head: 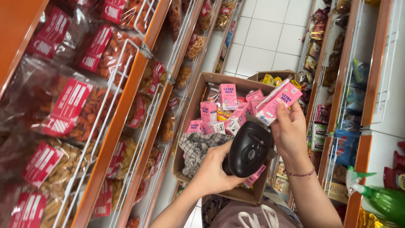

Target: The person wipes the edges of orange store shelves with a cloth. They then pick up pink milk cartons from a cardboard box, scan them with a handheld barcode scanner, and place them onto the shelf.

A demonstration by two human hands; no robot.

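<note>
My left hand (pixel 213 171) grips a black handheld scanner (pixel 249 148) and points its head up at a small pink milk carton (pixel 278 102). That carton is held tilted in my right hand (pixel 291 133), just above the scanner, with its barcode end facing down. A beaded bracelet sits on my right wrist. Both hands hover over an open cardboard box (pixel 190 114) holding several more pink cartons (pixel 228 96) and a checked cloth (pixel 198 147).
Wire-fronted orange shelves (pixel 122 114) with bagged snacks run along the left. More shelves with packets stand at the right, with a green spray bottle (pixel 382 200) at the lower right. A second small box (pixel 274 76) sits behind the first. White tiled floor lies beyond.
</note>
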